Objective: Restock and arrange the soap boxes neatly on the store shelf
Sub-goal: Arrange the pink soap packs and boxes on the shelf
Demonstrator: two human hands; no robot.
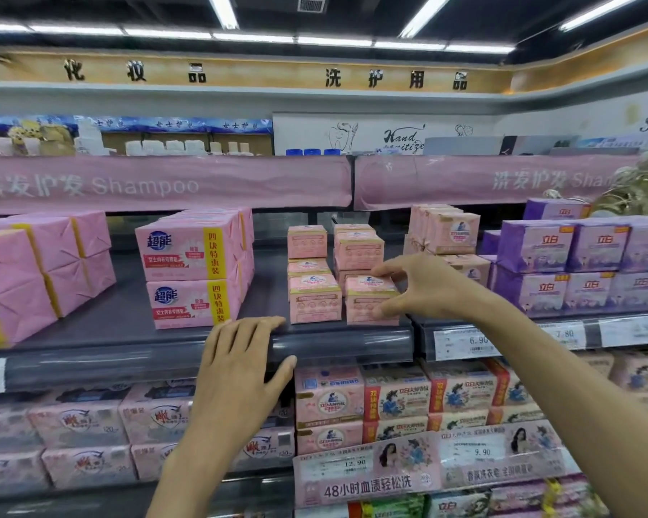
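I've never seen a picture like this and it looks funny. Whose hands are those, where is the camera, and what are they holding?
No machine here. A person wears a camera on their head, so you see what they see: their own two hands at a store shelf. The right hand pinches a small pink soap box at the front, fingers on top, thumb lower down. The left hand lies flat on the shelf's edge, holding nothing. More small pink boxes stand beside it, bigger pink packs to the left, purple packs to the right.
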